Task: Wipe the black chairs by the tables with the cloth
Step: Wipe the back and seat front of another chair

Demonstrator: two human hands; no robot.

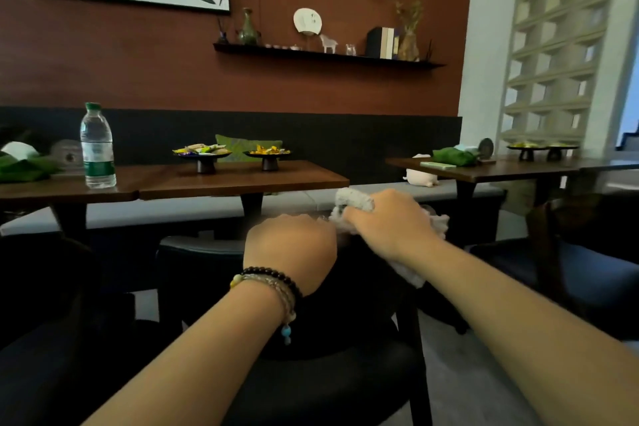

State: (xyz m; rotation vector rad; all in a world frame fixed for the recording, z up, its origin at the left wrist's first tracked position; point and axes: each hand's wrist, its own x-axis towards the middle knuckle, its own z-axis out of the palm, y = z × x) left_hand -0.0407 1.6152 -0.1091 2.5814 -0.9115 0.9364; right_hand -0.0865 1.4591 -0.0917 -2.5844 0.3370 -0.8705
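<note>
Two bare hands reached over the top of a black chair (311, 339) that stood before a wooden desk (242, 180): the right hand (390, 225) had its grip closed around a bunched white cloth (356, 199), which hung down past the wrist at the chair's back edge, while the left hand (290, 249), with beaded bracelets (273, 287) at its wrist, was curled over the same edge just beside it, though what its fingers held was hidden. On the desk stood a water bottle (97, 145) and two dark footed dishes (204, 157) of snacks, and another black chair (587, 273) stood to the right by a second desk (518, 168).
</note>
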